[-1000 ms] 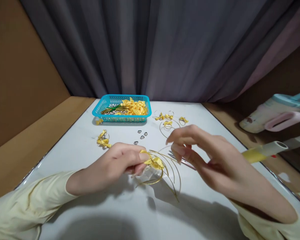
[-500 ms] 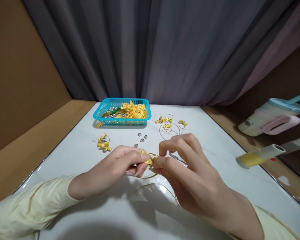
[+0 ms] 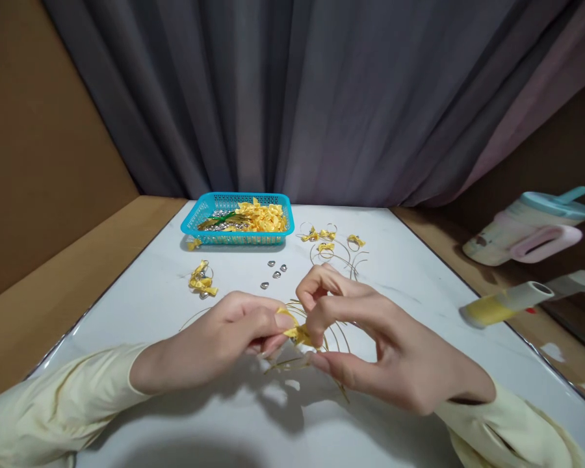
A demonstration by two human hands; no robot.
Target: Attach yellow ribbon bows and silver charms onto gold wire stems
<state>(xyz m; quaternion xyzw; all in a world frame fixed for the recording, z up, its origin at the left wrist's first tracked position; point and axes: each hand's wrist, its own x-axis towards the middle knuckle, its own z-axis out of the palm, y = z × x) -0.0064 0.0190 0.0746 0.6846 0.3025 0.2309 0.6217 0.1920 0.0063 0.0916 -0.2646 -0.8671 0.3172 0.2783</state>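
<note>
My left hand is closed in a pinch on a yellow ribbon bow, thumb on top. The index fingertip of my right hand touches the bow's right side, while the thumb stands a little apart below it. Thin gold wires curve around and under the bow, partly hidden behind the right hand. Beyond the hands, several silver heart-shaped beads lie on the white table.
A blue basket with yellow bows and silver beads stands at the back. More wired bows lie right of it, and a small cluster lies left. To the right are a handled tumbler and a part-yellow cylinder.
My right hand has turned and its thumb has moved down, away from the fingers. A silver pointed tool seen behind it is now mostly hidden. The left hand keeps its pinch.
</note>
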